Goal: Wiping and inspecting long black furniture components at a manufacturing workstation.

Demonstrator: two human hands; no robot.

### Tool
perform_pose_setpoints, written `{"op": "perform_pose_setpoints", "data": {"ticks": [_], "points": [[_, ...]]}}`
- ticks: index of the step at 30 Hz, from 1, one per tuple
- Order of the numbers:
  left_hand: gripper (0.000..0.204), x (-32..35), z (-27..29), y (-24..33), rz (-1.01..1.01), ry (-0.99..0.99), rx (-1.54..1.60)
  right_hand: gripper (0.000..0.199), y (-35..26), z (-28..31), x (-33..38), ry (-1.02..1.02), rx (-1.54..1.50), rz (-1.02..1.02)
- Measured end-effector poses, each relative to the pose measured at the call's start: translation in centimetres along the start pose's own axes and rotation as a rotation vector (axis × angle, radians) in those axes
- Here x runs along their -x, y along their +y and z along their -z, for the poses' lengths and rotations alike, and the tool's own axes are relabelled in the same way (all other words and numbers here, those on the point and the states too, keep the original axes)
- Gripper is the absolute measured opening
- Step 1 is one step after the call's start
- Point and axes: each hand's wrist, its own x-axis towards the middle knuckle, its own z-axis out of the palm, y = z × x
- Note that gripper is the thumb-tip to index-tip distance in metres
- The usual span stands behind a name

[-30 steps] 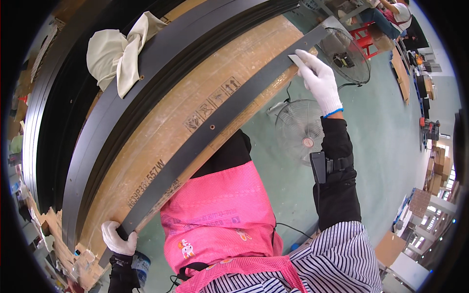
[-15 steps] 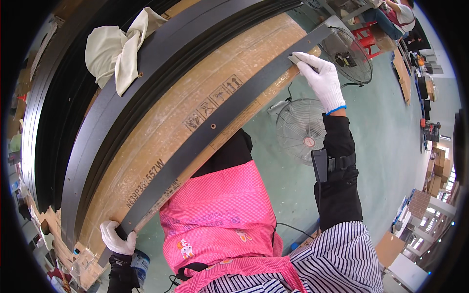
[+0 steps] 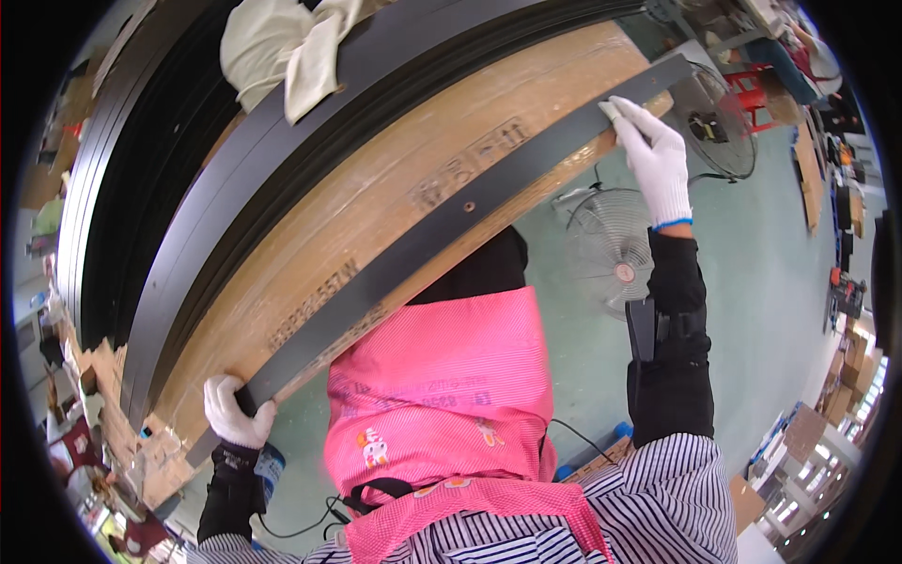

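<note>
A long dark grey board (image 3: 371, 273) with a small hole near its middle lies slantwise in front of me, along the near edge of a taped cardboard box (image 3: 554, 85). My left hand (image 3: 237, 412), in a white glove, is closed around the board's near left end. My right hand (image 3: 655, 162), gloved in white too, pinches a small pale flat piece (image 3: 609, 111) against the board close to its far right end. The fingers partly hide this piece, so its kind is unclear.
Behind the box stand more dark boards (image 3: 202, 226), stacked, with a cream cloth (image 3: 310, 70) draped over them. Two round fans, one nearer (image 3: 611, 246) and one farther (image 3: 719, 132), stand on the green floor at right. A red stool (image 3: 749, 97) and a seated person are beyond.
The whole view has shifted, so the board and box appear farther right. My right hand sits slightly closer to the board's middle hole. My left hand keeps its grip.
</note>
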Motion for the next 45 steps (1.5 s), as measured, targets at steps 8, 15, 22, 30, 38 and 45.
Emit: {"op": "perform_pose_setpoints", "data": {"ticks": [8,15,22,30,38,45], "points": [[0.047,0.3,0.4,0.2,0.012,0.001,-0.015,0.024,-8.6,-7.1,13.0,-0.658,-0.126,0.172],[0.054,0.2,0.1,-0.1,-0.010,0.015,-0.024,0.024,-8.1,-9.3,11.4,-0.056,0.046,0.233],[0.056,0.4,0.4,0.0,-0.006,0.018,-0.019,0.023,-10.2,-10.6,13.6,-0.194,-0.087,0.222],[0.053,0.4,0.2,0.0,0.003,0.022,0.008,0.026,-10.2,-10.6,14.6,-0.294,0.004,0.194],[0.054,0.3,0.3,-0.1,-0.001,0.013,0.010,0.025,-11.1,-12.7,15.7,-0.266,-0.023,0.230],[0.053,0.0,0.4,0.2,-0.019,0.027,0.013,0.023,-10.1,-12.0,13.6,-0.110,0.028,0.346]]}}
